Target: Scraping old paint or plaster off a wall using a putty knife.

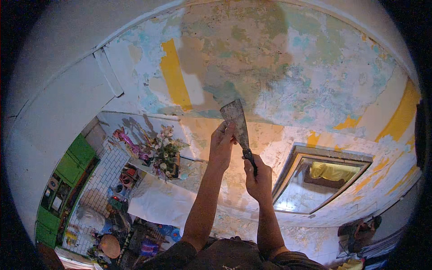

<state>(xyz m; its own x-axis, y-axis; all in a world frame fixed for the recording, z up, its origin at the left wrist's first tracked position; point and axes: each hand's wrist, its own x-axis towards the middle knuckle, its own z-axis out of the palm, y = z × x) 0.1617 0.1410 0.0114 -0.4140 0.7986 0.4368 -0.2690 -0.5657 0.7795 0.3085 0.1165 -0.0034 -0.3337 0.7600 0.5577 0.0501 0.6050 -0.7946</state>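
A wide-bladed scraper [236,112] is raised before me, its worn grey blade pointing up toward the wall. Its black handle sits in the fist of my right hand [258,177]. My left hand [221,143] pinches the left side of the blade, with the fingertips partly hidden behind it. Behind the blade spreads a patchy wall [315,67] of flaking white, pale blue and beige paint. A yellow painted strip [175,76] remains left of the blade. Whether the blade's edge touches the wall, I cannot tell.
A framed opening or mirror [275,198] is set in the wall at right. To the left stand artificial flowers [164,146] on a ledge, with a white sheet [157,200] below. Farther left are green cabinets [74,157] and white tiles [105,164].
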